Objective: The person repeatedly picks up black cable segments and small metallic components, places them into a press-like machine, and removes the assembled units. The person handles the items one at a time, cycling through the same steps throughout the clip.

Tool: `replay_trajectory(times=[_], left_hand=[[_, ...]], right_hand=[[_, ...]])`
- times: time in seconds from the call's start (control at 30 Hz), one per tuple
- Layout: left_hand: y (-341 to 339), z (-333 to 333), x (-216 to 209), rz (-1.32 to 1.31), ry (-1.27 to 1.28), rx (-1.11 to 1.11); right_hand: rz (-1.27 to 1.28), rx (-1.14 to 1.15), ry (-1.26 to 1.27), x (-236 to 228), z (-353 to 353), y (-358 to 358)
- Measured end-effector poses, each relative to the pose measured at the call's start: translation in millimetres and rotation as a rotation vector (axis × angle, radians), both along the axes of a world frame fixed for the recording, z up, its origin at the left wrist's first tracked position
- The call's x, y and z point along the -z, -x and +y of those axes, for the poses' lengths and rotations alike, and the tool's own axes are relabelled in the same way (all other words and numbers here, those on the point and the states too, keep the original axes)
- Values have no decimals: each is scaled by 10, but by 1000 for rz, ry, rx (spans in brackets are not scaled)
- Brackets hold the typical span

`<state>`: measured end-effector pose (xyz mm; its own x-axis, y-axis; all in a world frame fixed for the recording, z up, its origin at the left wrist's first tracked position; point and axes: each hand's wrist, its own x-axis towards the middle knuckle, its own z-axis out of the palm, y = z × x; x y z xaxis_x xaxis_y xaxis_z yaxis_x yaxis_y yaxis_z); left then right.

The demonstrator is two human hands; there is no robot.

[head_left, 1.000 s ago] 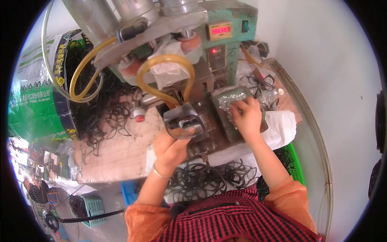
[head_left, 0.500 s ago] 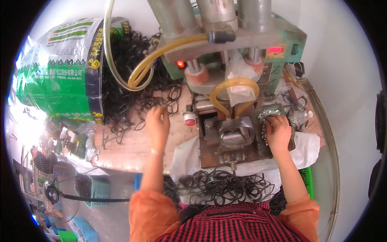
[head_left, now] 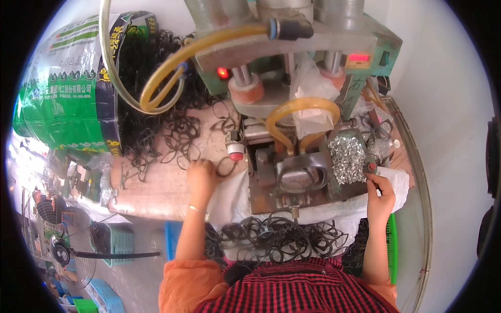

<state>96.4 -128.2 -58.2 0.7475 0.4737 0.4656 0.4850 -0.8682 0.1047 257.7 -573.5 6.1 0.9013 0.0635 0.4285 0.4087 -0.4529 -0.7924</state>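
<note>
My left hand (head_left: pixel 201 180) rests on the wooden tabletop, its fingers curled down and closed. A thin black rubber ring (head_left: pixel 226 166) sticks out beside its thumb, and the hand appears to hold it. At the right, my right hand (head_left: pixel 381 193) has thumb and forefinger pinched together at the near right corner of a heap of small silver metal clips (head_left: pixel 348 159). Whatever lies in that pinch is too small to make out. Just beyond those fingertips is a red button (head_left: pixel 371 167). Between my hands stands a metal fixture (head_left: pixel 302 177) with a rounded opening.
A green press (head_left: pixel 292 47) with thick cylinders rises behind the fixture. Yellow hoses (head_left: pixel 209 49) loop in front. At the left, a green and white sack (head_left: pixel 68 99) spills black rings (head_left: pixel 180 130). More rings (head_left: pixel 282 237) lie by my lap. A red-capped button (head_left: pixel 236 152) stands left of the fixture.
My left hand has come down nearer me onto the table, with a ring now beside it. My right hand has left the middle of the clips for their near right corner. The view shifted slightly.
</note>
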Motion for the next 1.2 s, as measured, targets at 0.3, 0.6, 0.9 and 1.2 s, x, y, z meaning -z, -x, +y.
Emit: replay_trajectory(times=[0.3,0.6,0.9,1.2], left_hand=[[-314,45,-257,238,-70,377],[-20,227,-207,-250,502,382],[528,-886,-673,-879,1276,104],[139,-1747,-1210,-1020,593,713]], right_hand=[[-74,-457,-162,-693,1064,63],[449,-629,-711,-527,1394,203],[676,-697,-819,-729,1417,282],[157,-596,-108,-715,1241,44]])
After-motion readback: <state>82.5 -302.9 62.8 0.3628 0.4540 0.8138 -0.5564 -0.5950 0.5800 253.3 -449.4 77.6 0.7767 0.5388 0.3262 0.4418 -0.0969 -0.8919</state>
